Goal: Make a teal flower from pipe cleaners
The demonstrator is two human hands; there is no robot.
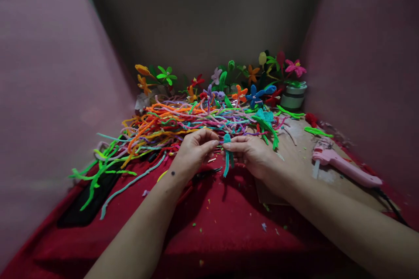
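Note:
A folded teal pipe cleaner (227,157) hangs between the thumb and fingers of my right hand (250,150), its bend at the top and its loose ends pointing down. My left hand (198,150) is beside it on the left, thumb and forefinger pinched together. Whether anything small sits in that pinch I cannot make out. Just beyond both hands spreads a big heap of loose pipe cleaners (176,117) in orange, pink, green, purple and other colours. A teal pipe-cleaner flower (263,115) with green leaves lies beyond my right hand.
A pink hot glue gun (347,165) rests on a brown board (294,139) at right, its cord trailing off. Finished flowers (252,74) stand along the back, near a white-lidded jar (293,96). A black flat object (88,200) lies left on the red cloth (209,226), which carries scattered scraps.

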